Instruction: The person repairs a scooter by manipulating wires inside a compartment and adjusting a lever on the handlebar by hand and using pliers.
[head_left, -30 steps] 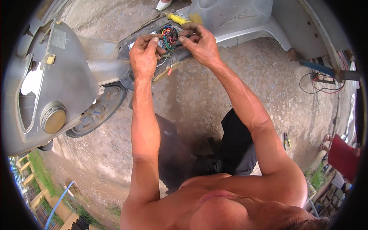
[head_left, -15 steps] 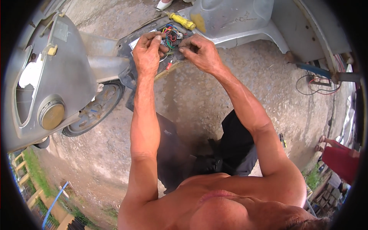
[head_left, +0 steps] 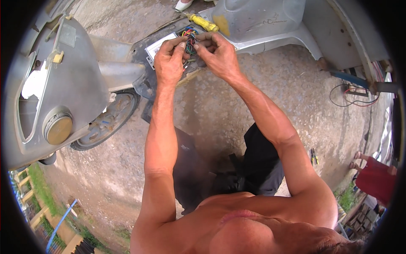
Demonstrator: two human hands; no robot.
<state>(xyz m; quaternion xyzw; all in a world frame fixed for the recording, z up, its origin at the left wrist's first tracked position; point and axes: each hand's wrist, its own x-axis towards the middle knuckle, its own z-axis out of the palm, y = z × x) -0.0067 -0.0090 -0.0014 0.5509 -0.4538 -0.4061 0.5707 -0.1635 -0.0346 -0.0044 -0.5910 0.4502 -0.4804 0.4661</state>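
While the tangled, thin multicoloured wires point(head_left: 189, 33) lie on the dark flat footboard point(head_left: 141, 82), your bare left hand point(head_left: 169, 61) and bare right hand point(head_left: 220, 55) curl in pinches beside them; their hold I cannot tell. Seemingly you handle wires; moving next calls for steadiness.

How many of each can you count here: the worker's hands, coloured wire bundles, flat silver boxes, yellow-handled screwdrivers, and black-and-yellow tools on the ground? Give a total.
Hands: 2 (left hand, right hand)
Coloured wire bundle: 1
Flat silver box: 1
Yellow-handled screwdriver: 1
Black-and-yellow tool: 1
Total: 6
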